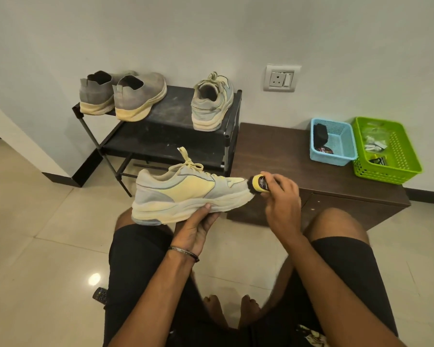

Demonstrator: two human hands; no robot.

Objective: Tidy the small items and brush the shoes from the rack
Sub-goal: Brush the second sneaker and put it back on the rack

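A pale grey and yellow sneaker is held sideways in front of me, toe pointing right. My left hand grips it from below at the sole, thumb on the sole's side. My right hand grips a yellow shoe brush, its dark bristles touching the sneaker's toe. The matching sneaker stands on the top shelf of the black shoe rack, heel toward me. A pair of grey slip-on shoes stands at the rack's left end.
A low dark wooden bench sits right of the rack. On it stand a blue basket with a polish tin and a dark item, and a green basket with small packets. A remote lies on the tiled floor by my left knee.
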